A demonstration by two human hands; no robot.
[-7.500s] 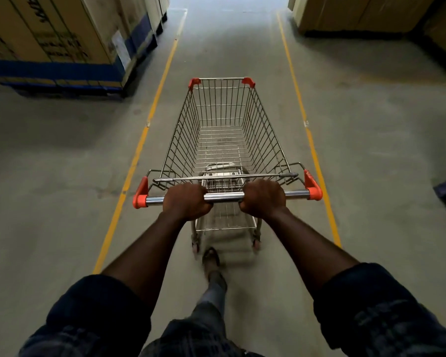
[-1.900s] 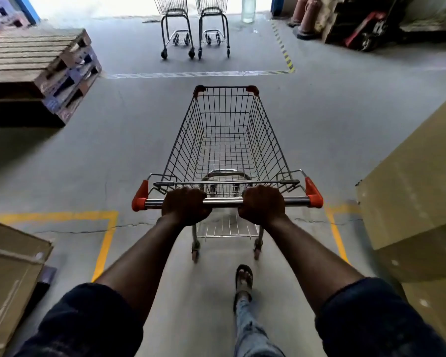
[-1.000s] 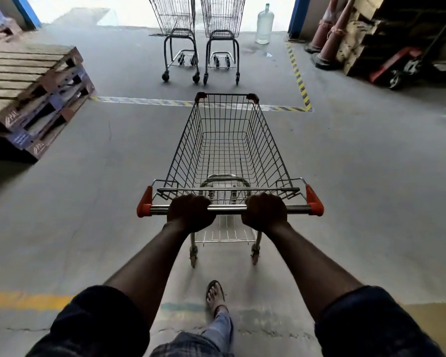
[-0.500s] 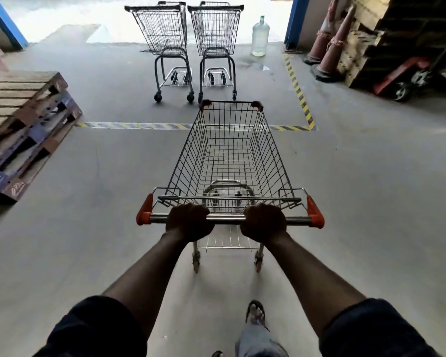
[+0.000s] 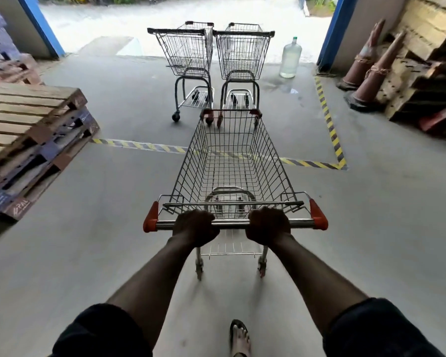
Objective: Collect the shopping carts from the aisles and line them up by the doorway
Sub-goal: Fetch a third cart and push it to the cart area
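Note:
An empty wire shopping cart [image 5: 232,161] with orange handle ends stands in front of me on the grey floor. My left hand [image 5: 195,226] grips its metal handle bar left of centre. My right hand [image 5: 268,225] grips the bar right of centre. The cart's front edge sits just behind two darker carts, one on the left [image 5: 187,52] and one on the right [image 5: 242,54], parked side by side and facing a bright doorway [image 5: 191,11] with blue frames. The striped floor line [image 5: 139,145] passes under my cart's basket.
Stacked wooden pallets [image 5: 29,130] lie at the left. A large water bottle [image 5: 290,59] stands right of the parked carts. Two traffic cones [image 5: 371,70], more pallets and a red pallet jack [image 5: 443,119] crowd the right side. My sandalled foot [image 5: 238,336] shows at the bottom.
I have pushed the cart out of the aisle and across the open floor. The two parked carts and the doorway are now much closer, and the cart's front has crossed the striped line.

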